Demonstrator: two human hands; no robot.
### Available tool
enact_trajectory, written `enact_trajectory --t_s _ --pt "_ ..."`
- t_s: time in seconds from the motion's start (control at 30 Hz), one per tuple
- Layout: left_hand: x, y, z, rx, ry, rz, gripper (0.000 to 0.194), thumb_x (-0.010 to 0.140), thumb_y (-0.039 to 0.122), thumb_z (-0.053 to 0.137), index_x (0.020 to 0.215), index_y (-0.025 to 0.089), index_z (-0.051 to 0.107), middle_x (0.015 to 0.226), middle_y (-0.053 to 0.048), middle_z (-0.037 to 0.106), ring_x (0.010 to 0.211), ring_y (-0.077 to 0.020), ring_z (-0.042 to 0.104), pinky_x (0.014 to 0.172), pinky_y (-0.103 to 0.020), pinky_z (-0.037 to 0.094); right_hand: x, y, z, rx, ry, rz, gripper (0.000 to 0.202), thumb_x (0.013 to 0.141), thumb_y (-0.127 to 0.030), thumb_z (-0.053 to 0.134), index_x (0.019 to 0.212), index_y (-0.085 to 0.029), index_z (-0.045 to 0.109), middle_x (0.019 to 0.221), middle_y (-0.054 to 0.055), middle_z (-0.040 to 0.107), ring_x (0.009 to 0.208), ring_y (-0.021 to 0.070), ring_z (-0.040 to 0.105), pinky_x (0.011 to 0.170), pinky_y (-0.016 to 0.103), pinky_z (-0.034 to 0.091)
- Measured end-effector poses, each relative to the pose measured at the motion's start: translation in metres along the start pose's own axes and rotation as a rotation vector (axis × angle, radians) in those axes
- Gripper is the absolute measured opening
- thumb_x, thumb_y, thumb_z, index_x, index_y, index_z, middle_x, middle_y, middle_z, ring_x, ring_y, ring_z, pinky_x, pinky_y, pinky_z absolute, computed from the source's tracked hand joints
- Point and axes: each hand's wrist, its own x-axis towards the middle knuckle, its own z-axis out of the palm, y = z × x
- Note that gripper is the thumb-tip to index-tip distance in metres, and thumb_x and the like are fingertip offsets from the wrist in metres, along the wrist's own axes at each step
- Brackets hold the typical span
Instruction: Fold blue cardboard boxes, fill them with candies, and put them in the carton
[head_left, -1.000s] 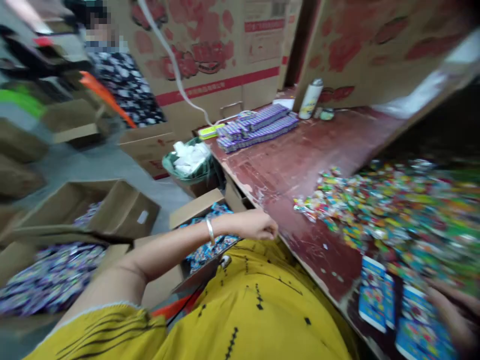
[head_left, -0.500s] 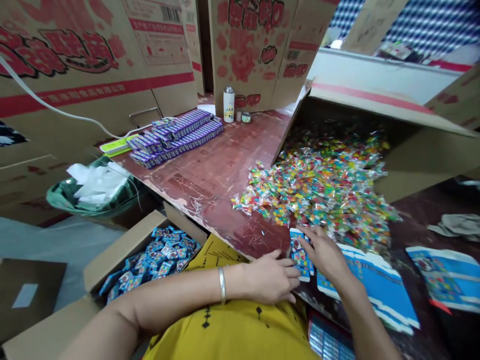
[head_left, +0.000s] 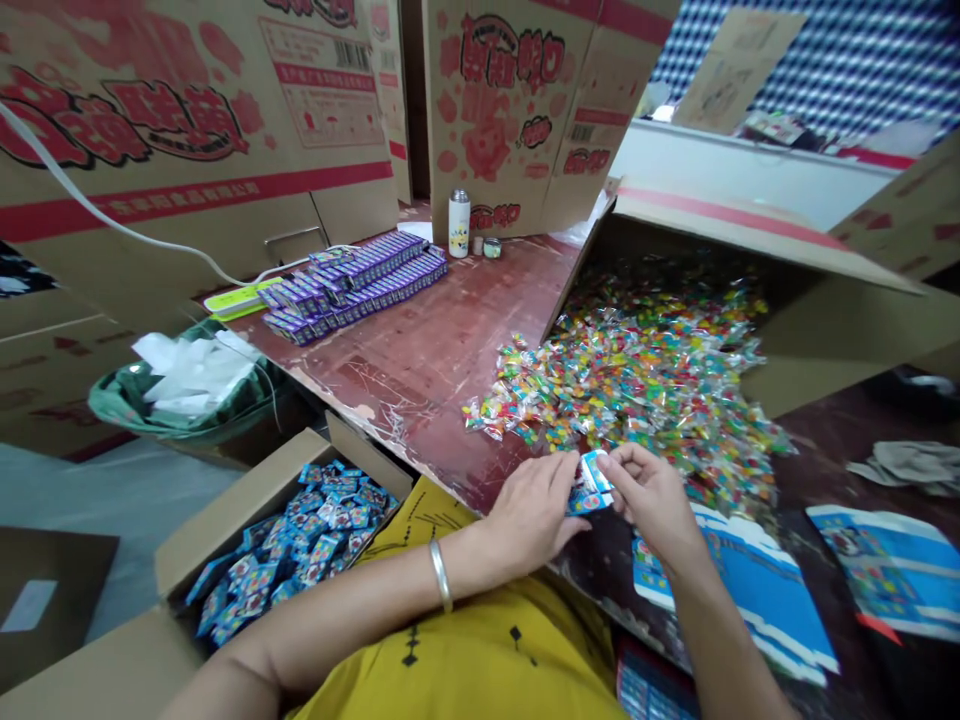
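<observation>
A small blue printed candy box (head_left: 591,486) is held up over the table's near edge, one white end flap turned toward my right hand. My left hand (head_left: 534,508) grips it from the left, thumb below and fingers over the top. At the box's right end, my right hand (head_left: 651,496) pinches the edge with bent fingers. Just beyond my hands spreads a heap of clear-wrapped colourful candies (head_left: 637,390), spilling from a cardboard carton (head_left: 832,330) lying on its side. To the right of my right hand lie flat blue box blanks (head_left: 765,590) in a fanned stack.
An open carton (head_left: 225,510) of filled blue boxes (head_left: 307,540) stands low on the left. Purple boxes (head_left: 360,285) are stacked in rows at the back left, near a white bottle (head_left: 459,224). More blue blanks (head_left: 892,570) lie at the far right.
The blue box was lying flat on the table; now it is lifted, tilted and opened up between both hands. My left hand has moved up and closed on it.
</observation>
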Motion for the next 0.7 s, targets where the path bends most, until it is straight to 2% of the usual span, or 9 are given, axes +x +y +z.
enact_trajectory --t_s 0.07,0.13,0.23,0.33,0.4,0.47,0.57,0.63,0.7 --pt "0.002 -0.003 -0.005 -0.143 -0.004 -0.042 0.076 0.077 0.031 0.072 0.142 0.021 0.035 0.141 -0.015 0.047 0.132 -0.0313 0.042 0.112 -0.049 0.032 -0.004 -0.003 0.009 0.105 0.025 -0.003 0.037 0.080 -0.055 0.065 0.076 -0.021 0.053 0.048 -0.006 0.047 0.037 0.0089 0.038 0.036 0.020 0.027" --pt "0.005 -0.005 -0.013 -0.426 -0.041 -0.109 0.074 0.075 0.033 0.074 0.140 0.022 0.040 0.139 -0.013 0.049 0.130 -0.0290 0.045 0.111 -0.047 0.033 -0.010 -0.005 0.016 0.143 0.024 -0.080 0.032 0.086 -0.052 0.058 0.088 -0.020 0.059 0.058 -0.003 0.054 0.044 0.0102 0.045 0.038 0.021 0.032" --pt "0.008 -0.007 -0.025 -0.951 -0.179 -0.232 0.069 0.075 0.036 0.075 0.136 0.019 0.047 0.129 -0.011 0.058 0.120 -0.0264 0.054 0.105 -0.042 0.040 -0.022 -0.008 0.023 0.038 -0.102 -0.211 0.037 0.095 -0.045 0.046 0.120 -0.021 0.058 0.073 0.000 0.059 0.055 0.0122 0.051 0.048 0.023 0.040" --pt "0.007 -0.011 -0.033 -1.258 -0.243 -0.360 0.065 0.073 0.034 0.077 0.130 0.015 0.054 0.120 -0.012 0.062 0.110 -0.0237 0.059 0.097 -0.037 0.044 -0.032 -0.012 0.025 -0.139 -0.228 -0.277 0.042 0.094 -0.038 0.050 0.133 -0.022 0.048 0.070 -0.002 0.058 0.059 0.0130 0.053 0.059 0.026 0.045" --pt "0.005 -0.014 -0.035 -1.359 -0.265 -0.438 0.065 0.068 0.033 0.081 0.126 0.015 0.058 0.118 -0.013 0.063 0.105 -0.0226 0.060 0.093 -0.035 0.045 -0.034 -0.015 0.024 -0.204 -0.253 -0.286 0.039 0.092 -0.035 0.055 0.128 -0.022 0.049 0.069 -0.003 0.059 0.061 0.0137 0.055 0.060 0.026 0.045" --pt "0.002 -0.016 -0.036 -1.414 -0.312 -0.481 0.066 0.064 0.031 0.084 0.124 0.016 0.061 0.118 -0.014 0.063 0.107 -0.0232 0.060 0.093 -0.035 0.045 -0.034 -0.021 0.020 -0.221 -0.293 -0.267 0.029 0.091 -0.036 0.058 0.116 -0.022 0.053 0.068 -0.002 0.061 0.060 0.0142 0.057 0.057 0.025 0.044" --pt "-0.003 -0.020 -0.038 -1.386 -0.407 -0.478 0.063 0.062 0.029 0.085 0.120 0.017 0.064 0.117 -0.011 0.065 0.112 -0.0241 0.058 0.098 -0.036 0.042 -0.030 -0.031 0.010 -0.248 -0.455 -0.191 0.020 0.089 -0.038 0.059 0.100 -0.022 0.055 0.068 -0.001 0.065 0.057 0.0153 0.061 0.054 0.025 0.045" --pt "-0.006 -0.023 -0.038 -1.348 -0.461 -0.466 0.062 0.062 0.029 0.085 0.120 0.018 0.065 0.116 -0.010 0.066 0.112 -0.0243 0.058 0.099 -0.038 0.042 -0.028 -0.037 0.004 -0.283 -0.569 -0.122 0.020 0.088 -0.038 0.059 0.100 -0.022 0.058 0.068 0.000 0.067 0.056 0.0160 0.062 0.053 0.025 0.047" --pt "-0.007 -0.026 -0.038 -1.329 -0.469 -0.467 0.063 0.062 0.028 0.084 0.121 0.019 0.064 0.116 -0.010 0.067 0.112 -0.0243 0.058 0.099 -0.039 0.041 -0.027 -0.040 0.000 -0.317 -0.632 -0.069 0.022 0.088 -0.037 0.059 0.104 -0.022 0.060 0.069 0.000 0.069 0.056 0.0163 0.063 0.053 0.025 0.047"
